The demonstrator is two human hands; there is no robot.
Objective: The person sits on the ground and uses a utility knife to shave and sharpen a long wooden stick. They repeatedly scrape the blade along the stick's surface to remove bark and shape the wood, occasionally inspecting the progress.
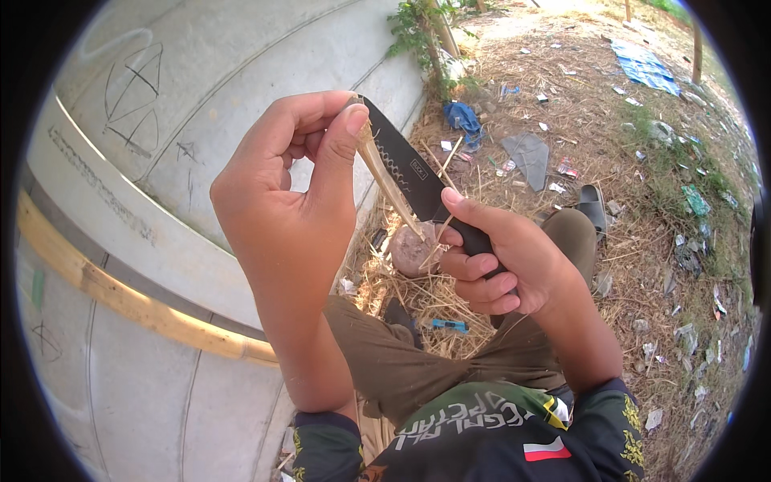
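Observation:
My left hand (293, 181) is raised, pinching the top of a thin, pale bamboo strip (387, 186) between thumb and fingers. My right hand (518, 257) is wrapped round the black handle of a knife (407, 167). The knife's dark blade points up and left beside the strip, with its tip close to my left thumb. A thin sliver (451, 157) sticks up by my right thumb; whether the thumb pins it I cannot tell. Below the strip's lower end is a rounded, pale brownish block (411, 251), partly behind my right fingers.
Straw and shavings (462, 344) surround a blue tool-like object (450, 325) between my legs. A concrete wall (233, 72) and a bamboo pole (144, 309) run along the left. Litter, a blue cloth (463, 120) and a sandal (593, 207) lie to the right.

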